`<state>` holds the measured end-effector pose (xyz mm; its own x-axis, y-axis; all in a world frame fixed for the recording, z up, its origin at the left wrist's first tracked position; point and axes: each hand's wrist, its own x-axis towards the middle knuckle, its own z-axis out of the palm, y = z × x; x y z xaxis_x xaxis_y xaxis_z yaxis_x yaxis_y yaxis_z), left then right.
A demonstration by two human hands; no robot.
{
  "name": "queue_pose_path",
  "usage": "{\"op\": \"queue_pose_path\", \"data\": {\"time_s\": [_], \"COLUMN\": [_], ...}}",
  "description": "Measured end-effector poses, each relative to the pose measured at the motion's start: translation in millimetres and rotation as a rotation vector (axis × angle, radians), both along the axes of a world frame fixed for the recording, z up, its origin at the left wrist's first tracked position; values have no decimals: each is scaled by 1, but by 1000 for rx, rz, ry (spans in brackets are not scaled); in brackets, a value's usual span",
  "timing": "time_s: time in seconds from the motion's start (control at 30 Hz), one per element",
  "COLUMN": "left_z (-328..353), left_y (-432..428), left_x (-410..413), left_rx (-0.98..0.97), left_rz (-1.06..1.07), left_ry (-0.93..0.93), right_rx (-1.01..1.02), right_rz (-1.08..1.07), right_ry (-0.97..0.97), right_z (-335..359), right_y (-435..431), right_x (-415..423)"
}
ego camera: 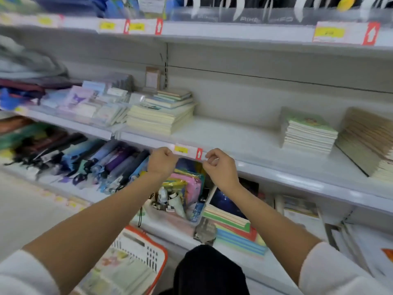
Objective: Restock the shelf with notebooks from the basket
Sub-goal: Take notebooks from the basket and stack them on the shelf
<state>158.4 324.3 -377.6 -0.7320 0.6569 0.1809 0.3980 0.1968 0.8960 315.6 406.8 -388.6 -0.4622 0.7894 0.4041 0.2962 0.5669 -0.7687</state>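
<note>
Left hand (162, 160) and right hand (221, 168) clamp their fingers on the price label (187, 150) at the shelf (244, 141) front edge; tugging could tear it.

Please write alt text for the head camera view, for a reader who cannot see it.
The left hand and the right hand pinch the two ends of a price label on the front edge of a white shelf. Notebook stacks lie on that shelf, and a red-rimmed basket with more notebooks sits at lower left.
</note>
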Motion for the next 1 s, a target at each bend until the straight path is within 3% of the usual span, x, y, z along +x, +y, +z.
{"op": "queue_pose_path", "data": {"time_s": [0.37, 0.7, 0.9, 1.0], "left_z": [-120, -236, -290, -311], "left_y": [-163, -282, -344, -369], "left_x": [-81, -105, -104, -96], "left_rx": [-272, -590, -609, -787], "left_rz": [275, 416, 509, 554], "left_ry": [-237, -418, -565, -548], "right_rx": [-272, -219, -195, -189], "right_rz": [403, 532, 660, 733], "right_ry": [-387, -765, -953, -1006], "right_z": [-122, -174, -208, -220], "right_y": [-113, -138, -167, -184], "right_x": [-94, -131, -143, -147]}}
